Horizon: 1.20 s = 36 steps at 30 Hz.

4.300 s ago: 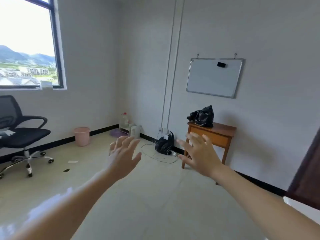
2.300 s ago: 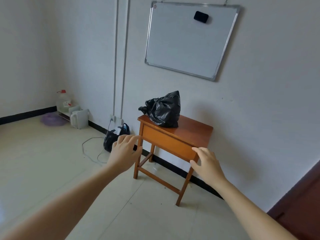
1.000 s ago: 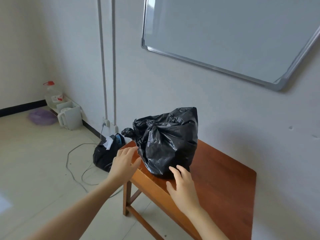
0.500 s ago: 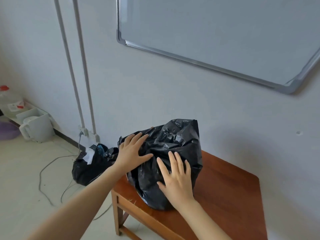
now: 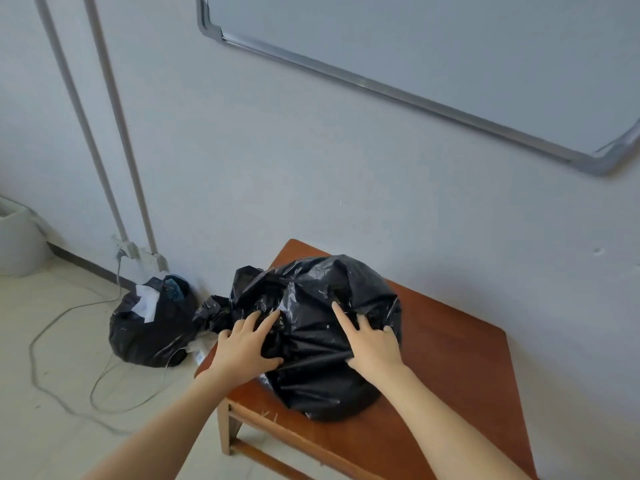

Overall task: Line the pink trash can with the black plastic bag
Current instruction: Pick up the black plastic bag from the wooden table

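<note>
A crumpled black plastic bag [image 5: 322, 382] lies bunched on a small brown wooden table [image 5: 460, 386] against the wall. My left hand [image 5: 247, 348] rests on the bag's left side and pinches a fold of plastic between thumb and fingers. On the bag's right side, my right hand [image 5: 372, 344] pinches the same stretched fold, index finger pointing up over the plastic. The pink trash can is out of view.
A second, filled black bag [image 5: 152, 327] sits on the floor left of the table, beside a loose white cable [image 5: 62, 386]. Two pipes [image 5: 114, 133] run down the wall. A whiteboard [image 5: 450, 64] hangs above. A white jug [image 5: 17, 240] stands at far left.
I walked from across the room up to the table. Both hands went from hovering open, to lying flat on the bag, to pinching a fold of it taut between them.
</note>
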Available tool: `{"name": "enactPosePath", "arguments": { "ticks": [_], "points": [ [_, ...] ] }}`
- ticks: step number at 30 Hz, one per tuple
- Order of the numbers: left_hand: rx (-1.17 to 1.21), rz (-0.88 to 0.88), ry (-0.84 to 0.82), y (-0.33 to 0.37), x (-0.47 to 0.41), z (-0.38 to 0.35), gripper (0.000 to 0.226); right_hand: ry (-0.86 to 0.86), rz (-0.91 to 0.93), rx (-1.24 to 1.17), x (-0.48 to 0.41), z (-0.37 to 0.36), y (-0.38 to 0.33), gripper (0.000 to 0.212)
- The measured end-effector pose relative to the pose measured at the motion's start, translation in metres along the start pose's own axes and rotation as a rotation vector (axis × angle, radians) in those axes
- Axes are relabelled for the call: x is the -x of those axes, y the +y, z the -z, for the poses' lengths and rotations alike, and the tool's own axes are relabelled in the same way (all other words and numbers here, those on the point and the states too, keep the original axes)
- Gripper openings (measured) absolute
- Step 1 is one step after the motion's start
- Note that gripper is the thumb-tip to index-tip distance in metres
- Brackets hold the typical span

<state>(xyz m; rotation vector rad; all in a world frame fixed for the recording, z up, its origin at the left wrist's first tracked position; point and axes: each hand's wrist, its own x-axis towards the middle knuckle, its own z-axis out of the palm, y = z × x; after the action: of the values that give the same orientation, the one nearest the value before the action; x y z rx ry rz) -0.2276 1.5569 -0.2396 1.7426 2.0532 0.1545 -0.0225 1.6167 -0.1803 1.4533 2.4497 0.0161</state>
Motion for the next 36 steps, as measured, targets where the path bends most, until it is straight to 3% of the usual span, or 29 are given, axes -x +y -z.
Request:
{"name": "enactPosePath", "arguments": {
  "ticks": [6, 9, 11, 12, 16, 23, 31, 36],
  "points": [
    [-0.169, 0.125, -0.064, -0.001, -0.004, -0.008, 0.094, -0.096, 0.011, 0.01, -0.017, -0.011, 0.008, 0.076],
    [-0.225, 0.135, -0.121, 0.008, -0.003, -0.009, 0.053, -0.079, 0.067, 0.085, -0.025, -0.015, 0.013, 0.042],
    [-0.208, 0.118, -0.021, 0.014, 0.003, -0.007, 0.016, -0.072, 0.093, 0.089, -0.029, -0.012, 0.018, 0.03],
    [-0.197, 0.118, 0.04, 0.016, 0.007, -0.005, 0.012, -0.055, 0.112, 0.074, -0.032, -0.01, 0.022, 0.027],
    [-0.161, 0.176, 0.275, 0.022, 0.025, 0.007, 0.031, 0.095, 0.221, -0.014, -0.045, 0.007, 0.039, 0.021],
    [0.022, 0.468, 0.642, 0.039, 0.092, 0.015, 0.027, 0.306, 0.558, -0.175, -0.053, 0.042, 0.024, 0.026],
    [0.006, 0.845, 0.835, 0.035, 0.241, -0.001, 0.02, 0.301, 1.017, -0.232, 0.0, 0.057, -0.084, 0.028],
    [-0.019, 1.024, 0.966, 0.021, 0.329, -0.016, 0.016, 0.336, 1.208, -0.216, 0.054, 0.056, -0.156, 0.032]
  ]
}}
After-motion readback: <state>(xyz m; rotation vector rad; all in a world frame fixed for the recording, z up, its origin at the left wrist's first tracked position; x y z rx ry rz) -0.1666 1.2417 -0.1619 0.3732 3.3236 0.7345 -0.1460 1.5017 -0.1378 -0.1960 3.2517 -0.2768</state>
